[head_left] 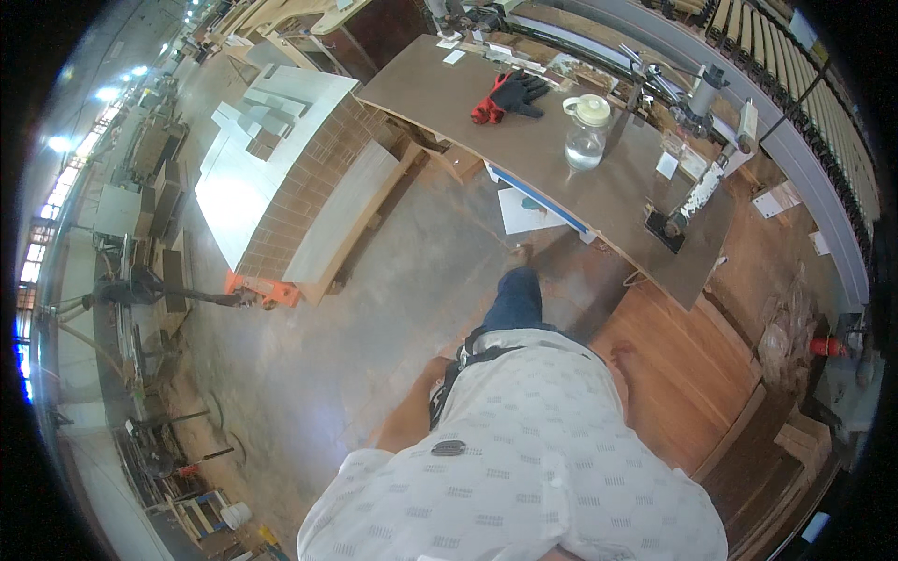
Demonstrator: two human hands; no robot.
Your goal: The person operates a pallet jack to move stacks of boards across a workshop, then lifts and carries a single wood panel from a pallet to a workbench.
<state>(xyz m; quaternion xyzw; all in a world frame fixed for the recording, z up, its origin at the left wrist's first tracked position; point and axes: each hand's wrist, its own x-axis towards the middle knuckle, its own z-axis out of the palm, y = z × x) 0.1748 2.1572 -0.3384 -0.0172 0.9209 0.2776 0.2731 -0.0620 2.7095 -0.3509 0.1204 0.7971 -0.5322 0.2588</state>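
One pale patterned shirt fills the near view, with a dark oval clip on it. Both arms hang low at the person's sides. The left hand is beside the hip, mostly hidden against a dark item; how far its fingers are open, and whether they hold anything, I cannot tell. The right hand shows as a small patch past the shirt's right edge, its finger spread and any grip too hidden to tell. Just beside it, on the right, lie reddish-brown boards; whether the hand touches them is unclear.

Ahead, one leg in blue trousers points toward the brown table. A white sheet shows at the table's near edge. On the table stand a clear jug with a cream lid and, left of it, a red-and-black glove. At its right end, a machine arm ends in a black plate.

Farther left is a panel stack with pale blocks on top. Beyond the table runs a machine with rollers.
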